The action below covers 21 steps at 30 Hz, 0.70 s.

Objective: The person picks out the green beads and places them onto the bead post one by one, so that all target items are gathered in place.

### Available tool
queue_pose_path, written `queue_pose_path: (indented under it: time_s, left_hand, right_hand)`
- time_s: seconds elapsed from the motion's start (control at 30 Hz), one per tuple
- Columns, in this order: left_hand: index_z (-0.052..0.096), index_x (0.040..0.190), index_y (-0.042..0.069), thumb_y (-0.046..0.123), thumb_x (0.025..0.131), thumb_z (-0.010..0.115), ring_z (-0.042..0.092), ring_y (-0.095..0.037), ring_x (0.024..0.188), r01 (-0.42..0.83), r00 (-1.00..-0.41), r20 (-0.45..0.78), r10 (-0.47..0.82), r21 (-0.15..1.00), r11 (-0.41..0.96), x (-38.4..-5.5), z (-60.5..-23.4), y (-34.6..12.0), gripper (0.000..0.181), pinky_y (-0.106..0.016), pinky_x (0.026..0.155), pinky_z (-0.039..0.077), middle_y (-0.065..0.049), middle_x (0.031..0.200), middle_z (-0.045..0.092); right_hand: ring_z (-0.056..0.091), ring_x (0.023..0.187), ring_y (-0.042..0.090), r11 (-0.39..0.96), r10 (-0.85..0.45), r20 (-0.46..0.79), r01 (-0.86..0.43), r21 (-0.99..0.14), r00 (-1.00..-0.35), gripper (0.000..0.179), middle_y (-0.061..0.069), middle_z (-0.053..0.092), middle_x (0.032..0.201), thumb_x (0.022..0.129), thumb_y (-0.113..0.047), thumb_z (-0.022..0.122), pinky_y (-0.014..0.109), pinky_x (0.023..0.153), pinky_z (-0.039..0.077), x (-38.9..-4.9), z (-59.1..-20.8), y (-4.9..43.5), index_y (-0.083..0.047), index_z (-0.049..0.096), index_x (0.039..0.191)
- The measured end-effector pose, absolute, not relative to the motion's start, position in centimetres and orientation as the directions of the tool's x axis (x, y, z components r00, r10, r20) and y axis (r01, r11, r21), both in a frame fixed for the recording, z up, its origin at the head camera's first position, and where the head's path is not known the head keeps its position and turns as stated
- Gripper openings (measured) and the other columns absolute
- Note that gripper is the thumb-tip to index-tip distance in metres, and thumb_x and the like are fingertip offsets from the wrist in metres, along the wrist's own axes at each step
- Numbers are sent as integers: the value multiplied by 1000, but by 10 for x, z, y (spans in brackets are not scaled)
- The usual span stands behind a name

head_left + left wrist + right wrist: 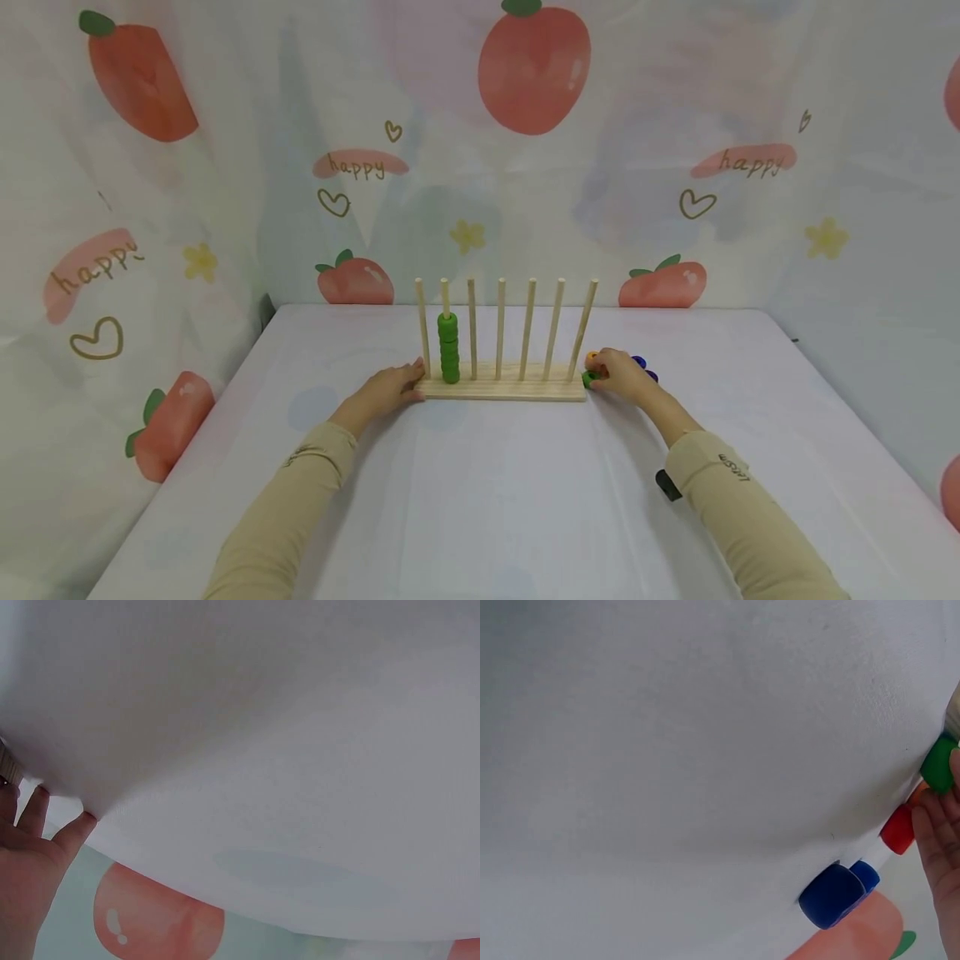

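Note:
A wooden peg rack with a row of upright pegs stands on the table. Green beads are stacked on its second peg from the left. My left hand rests against the left end of the base, its fingers spread in the left wrist view. Beside the rack's right end, my right hand has its fingertips on a loose green bead and appears to pinch it. Right by those fingers lie a red bead and an orange bead, partly hidden by the hand.
Blue beads lie just beyond my right hand. A small black object shows beside the right sleeve. The white table is backed by a printed cloth on the far side and both flanks.

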<state>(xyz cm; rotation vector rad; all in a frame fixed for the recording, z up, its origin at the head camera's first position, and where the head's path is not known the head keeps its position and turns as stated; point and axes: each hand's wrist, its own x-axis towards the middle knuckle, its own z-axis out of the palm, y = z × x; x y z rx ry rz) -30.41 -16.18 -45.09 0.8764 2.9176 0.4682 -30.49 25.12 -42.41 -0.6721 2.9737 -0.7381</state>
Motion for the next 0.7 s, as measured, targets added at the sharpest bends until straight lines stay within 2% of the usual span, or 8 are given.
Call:
queue_pose_path:
  time_s: [0.13,0.37,0.7]
  left_hand:
    - [44,136,-5,29,90,59,46,-44,125,519,-841,22,540,312,796,-303,-449,-161,60,-52,103,41,-24,142,42]
    - [42,138,-5,30,90,58,46,-43,126,526,-837,21,547,304,794,-303,-447,-159,61,-52,104,41,-23,143,41]
    - [43,138,-4,31,90,58,46,-43,126,498,-851,-3,525,308,810,-301,-448,-158,61,-52,103,41,-22,144,40]
  right_hand:
    - [56,74,23,797,-414,108,-417,-436,-904,19,16,61,81,77,3,72,33,67,49,-303,-424,252,11,64,92]
    - [64,90,33,792,-384,100,-384,-475,-918,28,25,67,100,83,-2,68,45,81,54,-297,-423,257,13,62,106]
    - [65,89,34,779,-382,152,-406,-477,-912,26,23,68,96,84,-4,68,45,80,56,-293,-421,258,12,62,103]
